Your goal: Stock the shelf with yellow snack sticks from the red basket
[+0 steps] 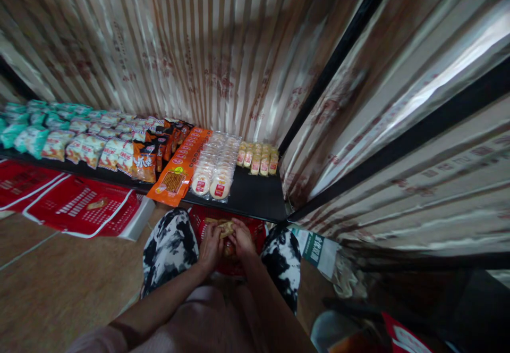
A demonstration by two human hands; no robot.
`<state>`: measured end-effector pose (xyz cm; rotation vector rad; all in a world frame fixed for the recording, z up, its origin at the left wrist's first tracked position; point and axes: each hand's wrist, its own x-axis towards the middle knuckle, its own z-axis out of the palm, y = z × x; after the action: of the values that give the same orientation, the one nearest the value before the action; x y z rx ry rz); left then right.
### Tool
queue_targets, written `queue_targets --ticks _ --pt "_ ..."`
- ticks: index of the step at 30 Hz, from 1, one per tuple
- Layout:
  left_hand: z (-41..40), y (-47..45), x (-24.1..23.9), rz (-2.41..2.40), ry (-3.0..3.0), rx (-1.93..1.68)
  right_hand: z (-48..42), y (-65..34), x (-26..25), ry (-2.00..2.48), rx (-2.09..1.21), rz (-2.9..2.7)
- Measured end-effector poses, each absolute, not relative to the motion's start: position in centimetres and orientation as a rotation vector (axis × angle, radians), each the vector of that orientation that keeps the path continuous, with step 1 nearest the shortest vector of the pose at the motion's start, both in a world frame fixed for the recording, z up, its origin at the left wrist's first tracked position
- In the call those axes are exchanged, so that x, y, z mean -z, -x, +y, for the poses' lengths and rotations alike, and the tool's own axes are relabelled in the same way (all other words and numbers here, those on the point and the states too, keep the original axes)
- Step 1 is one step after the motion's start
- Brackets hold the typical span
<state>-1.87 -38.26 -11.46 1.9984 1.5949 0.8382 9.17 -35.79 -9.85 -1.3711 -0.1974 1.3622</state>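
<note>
Both my hands reach down into a red basket [255, 232] that sits on the floor between my knees, below the black shelf. My left hand [210, 246] and my right hand [241, 238] are closed together round a small yellowish snack packet [226, 228] held over the basket. More packets lie dimly in the basket under the hands. My knees, in black-and-white patterned cloth [171, 246], flank the basket on both sides.
A low black shelf [255, 196] carries rows of snack bags: teal ones [27, 129] at left, orange packs [175, 175], round white cakes [217, 169], small yellow packets [258, 159]. Red baskets [79, 207] lie on the wooden floor at left. Striped curtains hang behind and to the right.
</note>
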Motion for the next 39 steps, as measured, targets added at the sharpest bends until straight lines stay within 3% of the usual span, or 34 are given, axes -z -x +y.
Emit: queue_targets --ticks 23,39 --pt "-35.4 0.1 7.7 1.518 -1.702 -1.028 -34.2 -10.4 5.3 1.402 -1.201 -0.425" --pt "-32.9 -3.5 7.1 1.473 -1.219 -0.999 -33.4 -12.0 7.5 1.313 -1.061 -0.449"
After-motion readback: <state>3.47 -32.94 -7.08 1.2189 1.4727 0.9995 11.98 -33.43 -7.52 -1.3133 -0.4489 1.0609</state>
